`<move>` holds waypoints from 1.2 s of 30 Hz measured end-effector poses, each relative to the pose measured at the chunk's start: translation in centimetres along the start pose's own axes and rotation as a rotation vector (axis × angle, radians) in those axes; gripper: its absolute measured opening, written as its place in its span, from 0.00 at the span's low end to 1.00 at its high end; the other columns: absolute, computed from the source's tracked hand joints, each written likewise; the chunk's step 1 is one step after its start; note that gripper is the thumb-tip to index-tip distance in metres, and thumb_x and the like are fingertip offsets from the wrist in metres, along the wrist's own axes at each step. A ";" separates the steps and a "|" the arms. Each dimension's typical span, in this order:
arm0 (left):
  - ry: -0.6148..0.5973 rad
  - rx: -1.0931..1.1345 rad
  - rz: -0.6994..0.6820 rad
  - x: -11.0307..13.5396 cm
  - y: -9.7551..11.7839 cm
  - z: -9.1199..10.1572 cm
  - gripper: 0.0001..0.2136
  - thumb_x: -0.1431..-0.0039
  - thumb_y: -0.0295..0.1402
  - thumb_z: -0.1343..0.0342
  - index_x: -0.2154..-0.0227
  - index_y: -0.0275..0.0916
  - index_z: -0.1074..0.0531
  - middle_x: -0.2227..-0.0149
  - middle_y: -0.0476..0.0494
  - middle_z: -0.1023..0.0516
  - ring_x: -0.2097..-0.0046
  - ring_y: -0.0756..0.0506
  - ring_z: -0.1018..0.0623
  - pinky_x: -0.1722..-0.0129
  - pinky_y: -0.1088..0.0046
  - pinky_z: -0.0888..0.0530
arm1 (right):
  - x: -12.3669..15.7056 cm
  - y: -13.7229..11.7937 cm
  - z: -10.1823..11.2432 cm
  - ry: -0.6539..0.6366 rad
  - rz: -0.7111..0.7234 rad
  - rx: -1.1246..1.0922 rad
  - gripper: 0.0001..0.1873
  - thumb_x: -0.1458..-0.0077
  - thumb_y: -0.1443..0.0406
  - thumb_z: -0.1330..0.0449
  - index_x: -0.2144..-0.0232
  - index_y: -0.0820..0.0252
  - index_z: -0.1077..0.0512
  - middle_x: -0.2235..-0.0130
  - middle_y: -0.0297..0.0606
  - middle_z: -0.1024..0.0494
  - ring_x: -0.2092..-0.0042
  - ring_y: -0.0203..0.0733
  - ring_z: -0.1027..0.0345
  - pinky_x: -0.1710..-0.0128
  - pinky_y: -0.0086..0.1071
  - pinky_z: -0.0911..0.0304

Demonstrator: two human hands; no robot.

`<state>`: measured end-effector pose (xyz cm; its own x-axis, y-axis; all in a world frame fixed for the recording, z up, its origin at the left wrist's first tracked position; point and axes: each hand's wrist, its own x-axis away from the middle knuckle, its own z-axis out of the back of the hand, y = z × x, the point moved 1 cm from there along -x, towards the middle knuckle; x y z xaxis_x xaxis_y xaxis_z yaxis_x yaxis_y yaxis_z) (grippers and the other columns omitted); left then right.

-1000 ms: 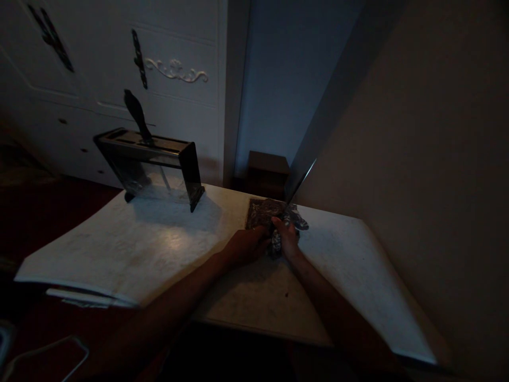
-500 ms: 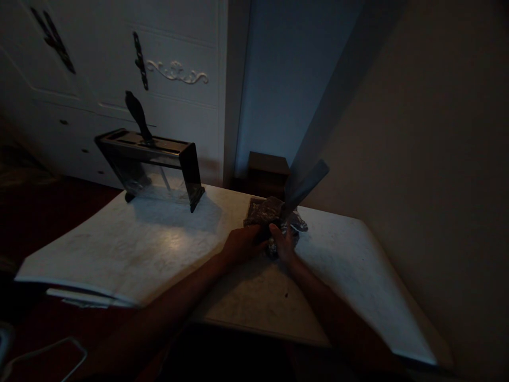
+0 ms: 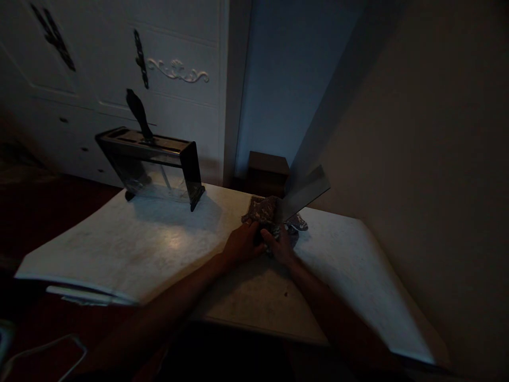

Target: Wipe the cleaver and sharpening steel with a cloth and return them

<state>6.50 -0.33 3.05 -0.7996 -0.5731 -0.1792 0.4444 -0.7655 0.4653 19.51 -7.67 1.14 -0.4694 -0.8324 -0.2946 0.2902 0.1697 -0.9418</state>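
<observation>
A cleaver (image 3: 306,193) with a broad, rectangular grey blade points up and to the right above the table. Closed around its dark handle end is my left hand (image 3: 243,243); the grip is partly hidden in the dim light. My right hand (image 3: 280,246) is closed on a dark patterned cloth (image 3: 263,210) near the base of the blade, its thumb toward my left hand. The cloth bunches around both hands and spreads beyond them on the table, some of it hidden behind the blade.
A black-framed knife block (image 3: 149,146) with clear sides stands on the marble-look table (image 3: 159,241) to the left, one black-handled knife in it. White cabinets (image 3: 183,106) rise behind. A small brown box-like piece (image 3: 268,162) sits beyond the table, and a wall (image 3: 429,175) borders the right.
The cleaver's blade has turned, showing more of its flat face, and tilts lower to the right. My right hand has shifted slightly left, and the cloth has moved a little with the hands.
</observation>
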 end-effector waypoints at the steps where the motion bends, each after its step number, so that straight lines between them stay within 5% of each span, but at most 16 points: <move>1: 0.001 -0.004 0.003 0.0 0.0 0.0 0.14 0.44 0.39 0.46 0.58 0.37 0.34 0.57 0.38 0.26 0.56 0.40 0.24 0.60 0.66 0.28 | 0.0 0.0 0.0 0.001 0.005 0.027 0.26 0.52 0.49 0.35 0.54 0.56 0.29 0.55 0.40 0.21 0.51 0.50 0.29 0.47 0.44 0.34; 12: 0.073 0.002 -0.042 -0.3 -1.0 0.5 0.10 0.47 0.39 0.45 0.67 0.39 0.29 0.64 0.41 0.23 0.60 0.42 0.24 0.63 0.69 0.30 | -0.2 0.0 0.0 -0.005 -0.008 0.073 0.18 0.55 0.52 0.33 0.65 0.56 0.24 0.61 0.38 0.20 0.55 0.51 0.27 0.49 0.45 0.34; 17: 0.053 -0.042 -0.048 -0.1 -0.8 0.9 0.09 0.46 0.39 0.46 0.69 0.39 0.27 0.68 0.42 0.22 0.63 0.42 0.23 0.65 0.69 0.32 | -0.3 0.1 0.0 -0.020 -0.003 0.008 0.20 0.52 0.53 0.34 0.58 0.55 0.25 0.58 0.38 0.20 0.54 0.50 0.28 0.47 0.46 0.36; 27: 0.008 -0.044 0.008 -0.2 -0.9 0.6 0.12 0.43 0.39 0.49 0.61 0.40 0.28 0.67 0.43 0.20 0.65 0.42 0.22 0.67 0.71 0.33 | -0.4 -0.3 -0.1 0.009 -0.067 0.002 0.20 0.52 0.49 0.34 0.63 0.55 0.25 0.63 0.38 0.20 0.52 0.48 0.29 0.46 0.45 0.35; 36: 0.109 0.161 -0.019 -0.3 -1.9 -0.1 0.10 0.47 0.38 0.48 0.65 0.39 0.29 0.75 0.46 0.25 0.71 0.45 0.25 0.72 0.73 0.37 | -1.1 -0.2 0.5 -0.057 -0.089 0.022 0.27 0.59 0.42 0.34 0.64 0.54 0.25 0.58 0.41 0.20 0.53 0.52 0.28 0.50 0.45 0.34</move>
<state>5.90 1.25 2.15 -0.7553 -0.5935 -0.2779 0.3521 -0.7252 0.5918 20.35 -7.09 1.71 -0.4461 -0.8724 -0.1998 0.2678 0.0829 -0.9599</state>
